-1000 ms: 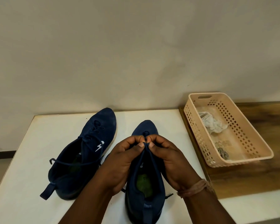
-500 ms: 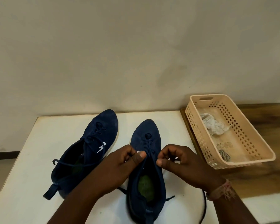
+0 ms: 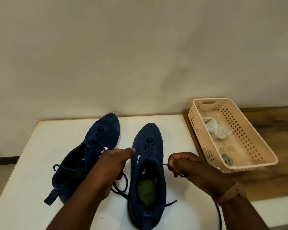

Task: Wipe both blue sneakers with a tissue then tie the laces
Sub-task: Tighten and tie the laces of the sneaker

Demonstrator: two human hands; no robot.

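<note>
Here a white table (image 3: 32, 146) stands against a plain beige wall (image 3: 140, 47), with a wood-grain surface (image 3: 273, 130) butting against its right edge. On that surface sits a beige perforated basket (image 3: 259, 146) holding a crumpled tissue (image 3: 214, 128) and a small grey scrap nearer its front end. Two blue sneakers lie side by side on the table, toes toward the wall: the left sneaker (image 3: 100, 138), its lace loose across the opening, and the right sneaker (image 3: 150, 163) with a green insole. Each shows a small white logo mark on its side, and a tiny tag inside the right one is too small to read. The left hand (image 3: 106, 168) is curled, thumb extended, gripping one lace end of the right sneaker; the right hand (image 3: 186, 165), a band at its wrist, pinches the other lace end (image 3: 164, 164), pulled taut to the side
</note>
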